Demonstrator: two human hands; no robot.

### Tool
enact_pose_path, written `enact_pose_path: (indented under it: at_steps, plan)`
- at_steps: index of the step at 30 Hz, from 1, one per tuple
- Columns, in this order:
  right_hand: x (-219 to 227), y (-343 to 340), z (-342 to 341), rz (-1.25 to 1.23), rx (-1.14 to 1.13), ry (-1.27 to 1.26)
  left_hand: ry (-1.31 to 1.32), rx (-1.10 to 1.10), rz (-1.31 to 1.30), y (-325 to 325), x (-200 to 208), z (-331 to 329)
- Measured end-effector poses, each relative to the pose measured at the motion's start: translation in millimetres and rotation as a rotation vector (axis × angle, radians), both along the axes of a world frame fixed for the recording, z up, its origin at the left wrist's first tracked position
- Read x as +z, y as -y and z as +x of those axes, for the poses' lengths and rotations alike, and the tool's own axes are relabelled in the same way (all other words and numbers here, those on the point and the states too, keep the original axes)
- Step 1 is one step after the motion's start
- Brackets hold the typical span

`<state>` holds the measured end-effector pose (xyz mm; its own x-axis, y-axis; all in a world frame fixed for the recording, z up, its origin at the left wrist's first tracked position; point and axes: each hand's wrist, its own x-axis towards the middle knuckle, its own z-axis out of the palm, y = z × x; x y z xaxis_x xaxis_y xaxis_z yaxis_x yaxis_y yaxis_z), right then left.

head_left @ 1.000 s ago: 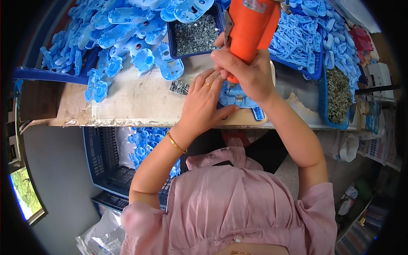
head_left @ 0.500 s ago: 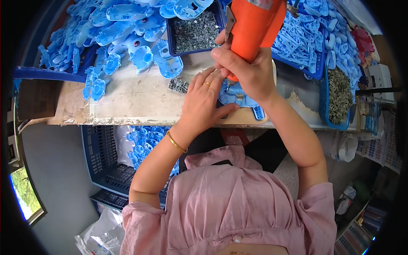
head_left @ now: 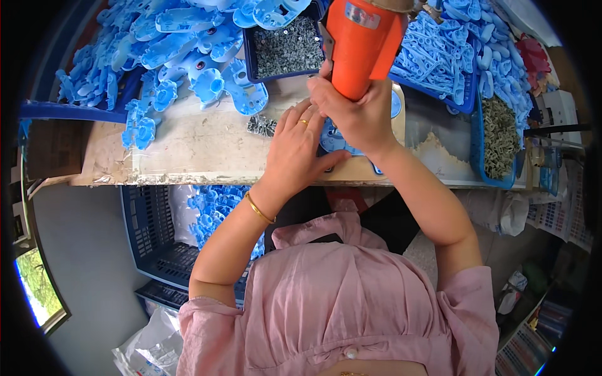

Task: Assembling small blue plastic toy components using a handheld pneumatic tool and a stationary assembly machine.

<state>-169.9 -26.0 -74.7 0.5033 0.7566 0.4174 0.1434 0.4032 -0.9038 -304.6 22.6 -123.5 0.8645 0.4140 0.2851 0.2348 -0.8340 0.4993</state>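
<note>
An electric screwdriver (head_left: 359, 47) with an orange body stands nearly upright in my right hand (head_left: 364, 119), whose fingers wrap round its lower end. Its tip is hidden behind that hand. Below it a blue plastic shell (head_left: 332, 141) lies on a light wooden board (head_left: 351, 178) at the bench's front edge. My left hand (head_left: 293, 145) holds the shell from its left side, thumb along the near edge and fingers across the far side. A small heap of screws (head_left: 261, 125) lies just left of my left fingers.
A dark blue tray (head_left: 254, 79) of small metal pieces stands behind my hands. Blue plastic parts (head_left: 188, 50) are piled at the far left. More fill a basket (head_left: 465, 106) at the right, beside a blue bin of metal parts (head_left: 498, 138). A crate (head_left: 157, 250) sits below the bench.
My right hand and the screwdriver have shifted slightly left and toward me. The driver's tip, seen before over the shell, is now hidden. My left hand has barely moved.
</note>
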Motion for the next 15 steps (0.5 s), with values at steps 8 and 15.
enact_pose_path:
  at_steps: [8,15]
  plan:
    - [31,4,17,-0.057,0.146,0.081,0.053,0.036,0.001,4,8,0]
    - [142,62,47,-0.031,-0.400,0.756,0.109,0.019,-0.017,8,18,-24]
